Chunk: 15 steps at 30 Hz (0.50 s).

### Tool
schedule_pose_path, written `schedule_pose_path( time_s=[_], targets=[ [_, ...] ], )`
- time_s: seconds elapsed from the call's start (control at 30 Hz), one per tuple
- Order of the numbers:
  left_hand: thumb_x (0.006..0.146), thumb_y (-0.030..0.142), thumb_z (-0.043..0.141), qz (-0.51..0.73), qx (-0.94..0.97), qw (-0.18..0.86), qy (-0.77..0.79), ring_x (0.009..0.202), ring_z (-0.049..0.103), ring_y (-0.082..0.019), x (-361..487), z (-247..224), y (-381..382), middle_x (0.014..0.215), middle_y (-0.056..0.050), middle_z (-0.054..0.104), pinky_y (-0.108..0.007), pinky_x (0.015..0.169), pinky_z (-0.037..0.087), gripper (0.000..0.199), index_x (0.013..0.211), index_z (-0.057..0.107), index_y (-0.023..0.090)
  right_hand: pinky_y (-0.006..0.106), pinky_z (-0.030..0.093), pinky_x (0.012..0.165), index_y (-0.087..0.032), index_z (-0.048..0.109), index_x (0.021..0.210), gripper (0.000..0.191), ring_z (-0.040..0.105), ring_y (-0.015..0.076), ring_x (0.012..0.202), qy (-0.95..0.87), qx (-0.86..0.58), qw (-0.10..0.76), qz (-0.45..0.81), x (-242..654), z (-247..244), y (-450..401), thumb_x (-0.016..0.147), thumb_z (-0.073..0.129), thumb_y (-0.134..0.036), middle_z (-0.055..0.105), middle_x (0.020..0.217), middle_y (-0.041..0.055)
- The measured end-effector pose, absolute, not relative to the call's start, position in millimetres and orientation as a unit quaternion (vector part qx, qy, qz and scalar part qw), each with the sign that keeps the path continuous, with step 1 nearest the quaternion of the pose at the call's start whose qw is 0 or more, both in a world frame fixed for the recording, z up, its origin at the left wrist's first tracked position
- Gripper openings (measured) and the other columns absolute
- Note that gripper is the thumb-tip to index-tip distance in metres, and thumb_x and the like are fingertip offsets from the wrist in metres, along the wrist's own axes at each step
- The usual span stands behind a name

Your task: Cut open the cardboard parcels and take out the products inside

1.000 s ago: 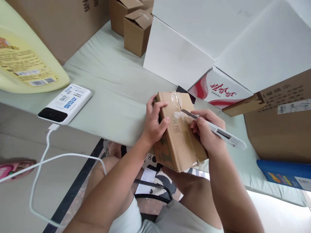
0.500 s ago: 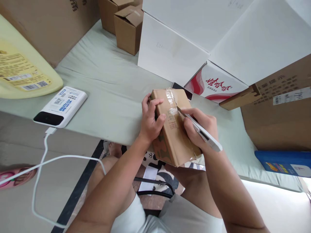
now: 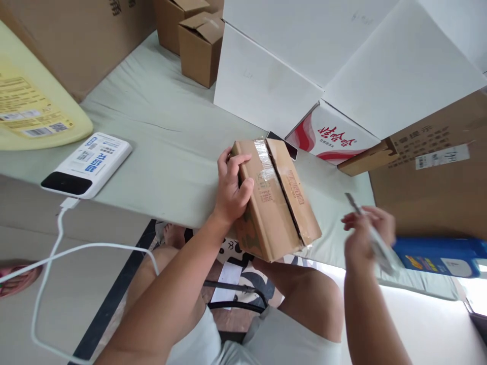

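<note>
A small cardboard box (image 3: pixel 270 213) rests tilted at the near edge of the covered table, partly over my lap. Its top seam shows a dark gap between the flaps, with clear tape (image 3: pixel 264 157) on one side of it. My left hand (image 3: pixel 235 187) grips the box's left side, thumb and fingers over its top edge. Off to the right of the box, my right hand (image 3: pixel 365 233) is closed around a utility knife (image 3: pixel 380 251), slightly blurred, its blade pointing up and left. The knife is apart from the box.
A white power bank (image 3: pixel 87 165) with a white cable (image 3: pixel 61 223) lies left, by a yellow bottle (image 3: pixel 38 101). Behind stand white boxes (image 3: pixel 266 76), small brown cartons (image 3: pixel 200 56) and a dark phone-like object (image 3: pixel 283 144). A blue container (image 3: pixel 437 256) is at the right.
My right hand has moved from the box's seam out to the right with the utility knife. The flaps now show an open gap along the seam. My left hand keeps its hold.
</note>
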<state>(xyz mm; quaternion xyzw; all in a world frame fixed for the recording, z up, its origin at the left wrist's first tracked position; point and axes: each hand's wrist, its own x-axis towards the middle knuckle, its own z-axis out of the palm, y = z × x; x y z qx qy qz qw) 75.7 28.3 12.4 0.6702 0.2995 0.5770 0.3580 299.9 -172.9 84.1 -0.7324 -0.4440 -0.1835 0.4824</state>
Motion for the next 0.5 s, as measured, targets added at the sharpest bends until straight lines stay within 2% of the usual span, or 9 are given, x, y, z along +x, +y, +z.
schedule_pose_path(
  time_s=[0.07,0.1,0.17,0.27,0.37,0.43,0.5],
  targets=[
    [0.096,0.051,0.047,0.582,0.665,0.363,0.296,0.15,0.037,-0.035,75.4,11.1,28.8,0.145,-0.014,0.045,-0.056,0.124,0.036,0.042,0.131,0.054,0.028,0.036,0.049,0.059,-0.021,0.067,0.096,0.035,0.063,0.0234,0.066,-0.405,-0.849,0.315,-0.126,329.9,52.8,-187.6,0.078,0.06,-0.049,0.067,0.076,0.0057],
    [0.096,0.053,0.046,0.584,0.662,0.367,0.293,0.15,0.037,-0.035,75.2,10.4,29.2,0.146,-0.014,0.044,-0.056,0.124,0.036,0.044,0.131,0.054,0.028,0.039,0.051,0.065,-0.02,0.068,0.099,0.04,0.065,0.0262,0.074,-0.39,-0.876,0.264,-0.099,343.4,38.0,-192.8,0.076,0.059,-0.051,0.07,0.084,0.009],
    [0.096,0.055,0.046,0.587,0.658,0.375,0.287,0.149,0.038,-0.035,74.4,9.1,30.3,0.147,-0.014,0.043,-0.056,0.124,0.037,0.046,0.132,0.055,0.027,0.045,0.053,0.071,-0.018,0.07,0.104,0.046,0.066,0.0295,0.082,-0.368,-0.898,0.229,-0.071,364.9,14.6,-198.6,0.074,0.055,-0.049,0.071,0.092,0.0131],
    [0.096,0.054,0.046,0.588,0.655,0.378,0.286,0.151,0.035,-0.036,73.2,9.4,34.0,0.15,-0.014,0.041,-0.058,0.125,0.034,0.044,0.13,0.055,0.027,0.05,0.055,0.083,-0.016,0.071,0.112,0.05,0.067,0.0315,0.094,-0.342,-0.902,0.253,-0.067,376.2,1.2,-198.2,0.074,0.052,-0.042,0.072,0.103,0.0165],
    [0.097,0.051,0.048,0.591,0.654,0.373,0.29,0.159,0.022,-0.036,74.6,13.3,38.1,0.157,-0.012,0.038,-0.058,0.128,0.025,0.036,0.123,0.056,0.027,0.05,0.053,0.096,-0.018,0.066,0.121,0.047,0.065,0.03,0.11,-0.354,-0.873,0.332,-0.044,349.5,9.0,-198.0,0.084,0.051,-0.044,0.07,0.118,0.016],
    [0.097,0.048,0.049,0.59,0.657,0.374,0.283,0.16,0.019,-0.034,77.4,16.6,38.2,0.159,-0.011,0.037,-0.057,0.129,0.022,0.032,0.121,0.055,0.027,0.048,0.053,0.097,-0.021,0.063,0.121,0.041,0.065,0.0273,0.11,-0.412,-0.805,0.426,0.002,311.9,19.7,-199.8,0.092,0.05,-0.047,0.068,0.119,0.0128],
    [0.097,0.046,0.049,0.592,0.659,0.367,0.285,0.157,0.025,-0.034,80.9,19.1,35.8,0.157,-0.011,0.037,-0.057,0.128,0.023,0.03,0.12,0.055,0.028,0.045,0.053,0.095,-0.025,0.061,0.121,0.039,0.064,0.0264,0.108,-0.483,-0.737,0.47,0.053,272.0,32.0,-199.0,0.091,0.056,-0.048,0.066,0.116,0.0103]
  ],
)
